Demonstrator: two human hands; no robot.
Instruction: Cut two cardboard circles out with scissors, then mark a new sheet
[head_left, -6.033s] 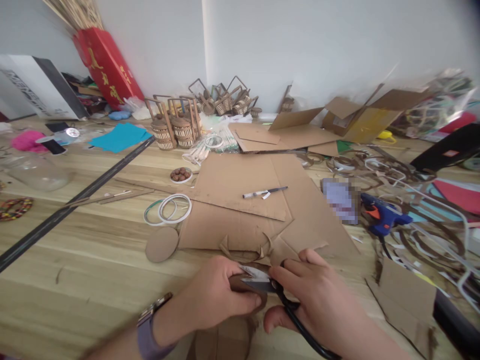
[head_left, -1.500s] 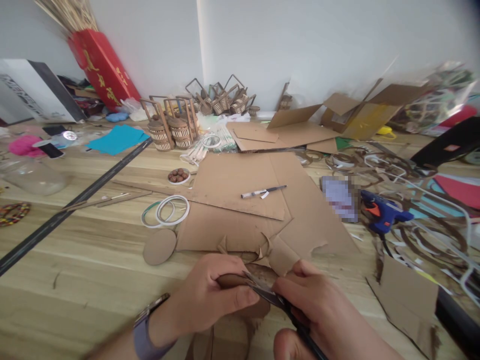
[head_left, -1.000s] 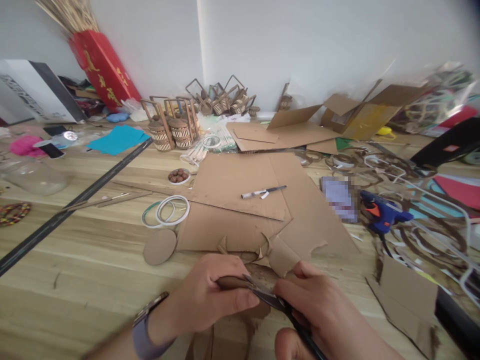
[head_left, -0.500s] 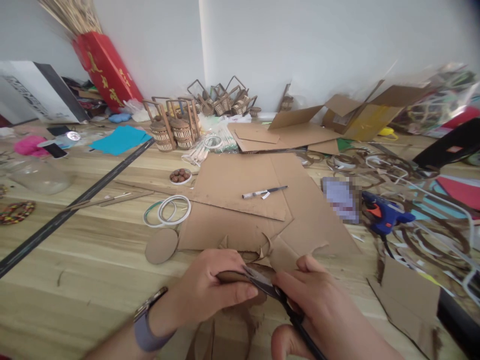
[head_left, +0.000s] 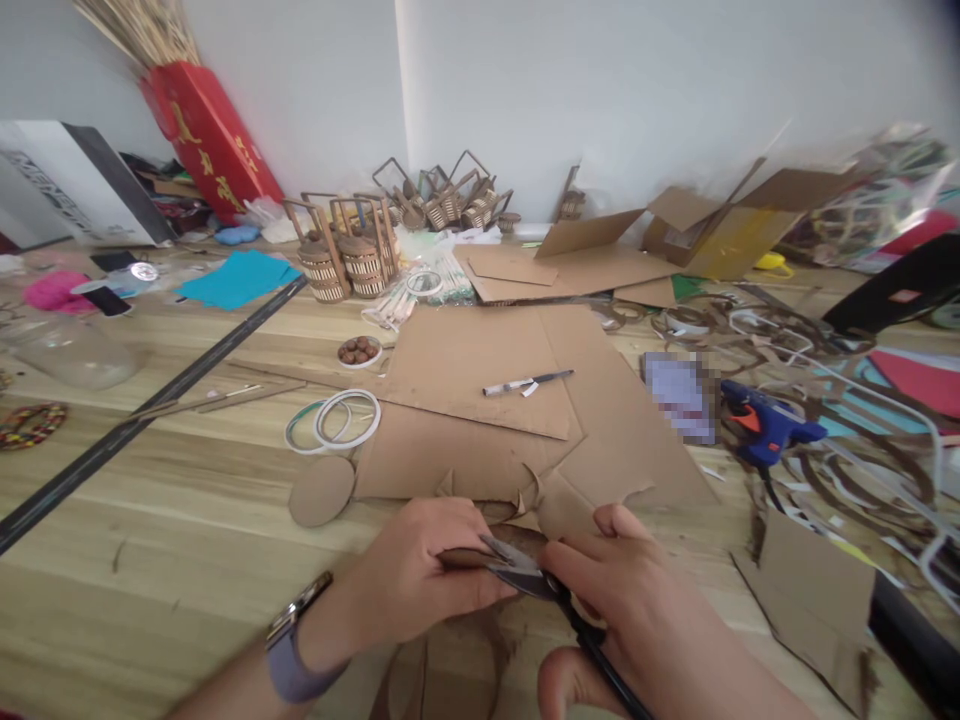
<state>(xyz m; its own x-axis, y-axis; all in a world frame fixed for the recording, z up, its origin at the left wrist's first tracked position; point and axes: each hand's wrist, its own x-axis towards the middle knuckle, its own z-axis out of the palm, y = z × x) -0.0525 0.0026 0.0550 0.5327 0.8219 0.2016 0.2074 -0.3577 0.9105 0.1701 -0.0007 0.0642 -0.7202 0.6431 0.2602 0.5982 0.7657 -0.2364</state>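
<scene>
My left hand point(head_left: 431, 565), with a watch on its wrist, pinches a small piece of brown cardboard point(head_left: 463, 558) between thumb and fingers. In my right hand point(head_left: 622, 585) is a pair of black-handled scissors point(head_left: 581, 630). Their blades are parted around the edge of the cardboard, close to my left thumb. Part of the piece is hidden by my fingers. Curled cardboard offcuts point(head_left: 480, 660) lie beneath my hands. A cut cardboard disc point(head_left: 322, 491) rests on the table to the left.
Beyond my hands lie cardboard sheets point(head_left: 450, 450) with a pen point(head_left: 527, 383) on top. Two tape rolls point(head_left: 346, 420) and a dish of brown beads point(head_left: 359, 351) are at left. A blue glue gun point(head_left: 772, 425) lies right, among strips. Small woven baskets point(head_left: 349, 255) stand behind.
The scissor blades have opened wider at the cardboard's edge. My left thumb and the piece have shifted slightly; the things on the table stay as they were.
</scene>
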